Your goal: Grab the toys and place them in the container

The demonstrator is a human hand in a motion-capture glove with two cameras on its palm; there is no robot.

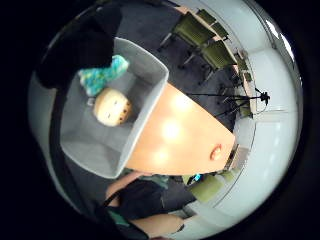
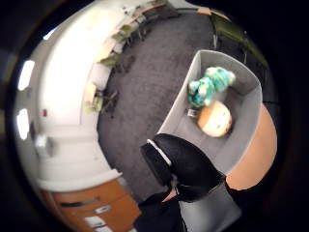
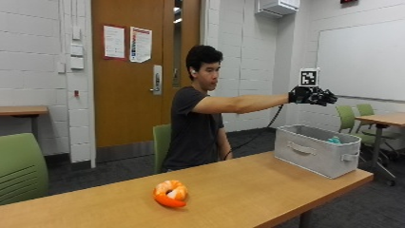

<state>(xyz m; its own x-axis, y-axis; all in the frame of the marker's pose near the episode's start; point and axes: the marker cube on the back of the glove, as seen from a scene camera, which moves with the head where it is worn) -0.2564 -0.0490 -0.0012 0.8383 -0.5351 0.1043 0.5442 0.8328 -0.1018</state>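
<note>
A grey fabric container (image 3: 316, 149) stands at the right end of the wooden table (image 3: 253, 190). Inside it lie a teal plush toy (image 1: 102, 75) (image 2: 207, 86) and a round cream plush toy (image 1: 112, 106) (image 2: 215, 118); only a bit of teal (image 3: 333, 140) shows over the rim in the outside view. An orange and white plush toy (image 3: 170, 193) sits on the table, far left of the container. My gloved right hand (image 3: 311, 95) is raised high above the container with the arm stretched out, its fingers spread and holding nothing. A gloved finger (image 2: 181, 164) shows in the thumb side palm view.
Green chairs (image 3: 22, 166) stand at the left, behind the person and at the far right. Another table (image 3: 383, 118) stands behind the container. The container sits close to the table's right end. A tripod (image 1: 240, 97) stands on the carpet beyond the table.
</note>
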